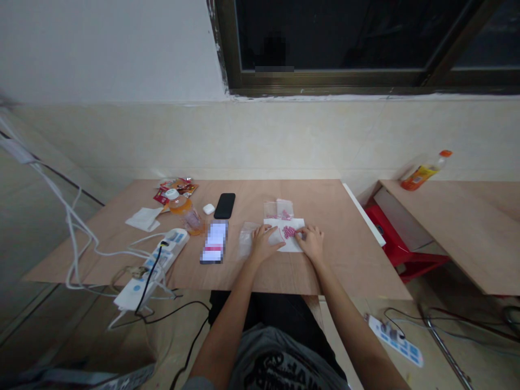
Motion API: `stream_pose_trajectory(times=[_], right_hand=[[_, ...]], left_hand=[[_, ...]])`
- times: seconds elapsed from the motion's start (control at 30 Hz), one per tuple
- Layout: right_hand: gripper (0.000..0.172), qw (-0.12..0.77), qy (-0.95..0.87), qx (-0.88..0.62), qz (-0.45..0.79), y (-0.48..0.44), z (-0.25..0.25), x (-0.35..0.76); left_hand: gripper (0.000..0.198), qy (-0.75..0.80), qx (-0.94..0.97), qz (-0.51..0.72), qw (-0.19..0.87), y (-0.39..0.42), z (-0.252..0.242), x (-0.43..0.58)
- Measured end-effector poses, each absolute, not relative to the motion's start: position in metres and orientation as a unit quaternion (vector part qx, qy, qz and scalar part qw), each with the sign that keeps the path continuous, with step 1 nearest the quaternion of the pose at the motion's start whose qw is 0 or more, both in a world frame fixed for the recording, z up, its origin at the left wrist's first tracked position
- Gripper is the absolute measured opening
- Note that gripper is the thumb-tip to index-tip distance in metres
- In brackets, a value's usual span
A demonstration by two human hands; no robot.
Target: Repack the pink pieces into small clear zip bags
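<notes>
A sheet of white paper (pixel 299 246) lies on the wooden table, bearing a cluster of small pink beads (pixel 288 232) and a curved pink line to their left. My left hand (pixel 264 244) rests on the paper's left part, fingers spread. At the cluster's right edge, my right hand (pixel 312 242) has its thumb and fingertips pinched together; whatever is between them is too small to make out. Just behind the paper sits a small clear bag (pixel 285 207) with pink beads inside. Another clear plastic bag (pixel 245 238) lies left of my left hand.
To the left are a lit phone (pixel 214 242), a dark phone (pixel 225 206), a white case (pixel 208 209), an orange drink bottle (pixel 184 211), snack wrappers (pixel 189 187) and tissue (pixel 144 219). A power strip (pixel 152 268) with cables overhangs the front edge. Another bottle (pixel 424 172) stands on the right table.
</notes>
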State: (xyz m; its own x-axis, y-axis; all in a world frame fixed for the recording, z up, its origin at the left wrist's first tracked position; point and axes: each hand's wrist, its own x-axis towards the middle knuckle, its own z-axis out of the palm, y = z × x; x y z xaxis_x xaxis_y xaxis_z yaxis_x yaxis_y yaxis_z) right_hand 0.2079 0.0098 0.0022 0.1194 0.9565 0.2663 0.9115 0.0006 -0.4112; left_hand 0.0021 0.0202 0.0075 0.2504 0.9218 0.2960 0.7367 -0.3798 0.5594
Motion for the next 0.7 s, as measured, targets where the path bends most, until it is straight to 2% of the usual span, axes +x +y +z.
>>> stream_pose_trajectory(times=[0.33,0.7], right_hand=[[0.029,0.343,-0.665,-0.647,0.143,0.01,0.011,0.195],[0.027,0.324,-0.704,-0.606,0.178,0.017,0.008,0.177]], left_hand=[[0.058,0.535,0.776,0.296,0.156,0.021,0.006,0.002],[0.058,0.54,0.777,0.285,0.15,0.021,0.008,0.002]])
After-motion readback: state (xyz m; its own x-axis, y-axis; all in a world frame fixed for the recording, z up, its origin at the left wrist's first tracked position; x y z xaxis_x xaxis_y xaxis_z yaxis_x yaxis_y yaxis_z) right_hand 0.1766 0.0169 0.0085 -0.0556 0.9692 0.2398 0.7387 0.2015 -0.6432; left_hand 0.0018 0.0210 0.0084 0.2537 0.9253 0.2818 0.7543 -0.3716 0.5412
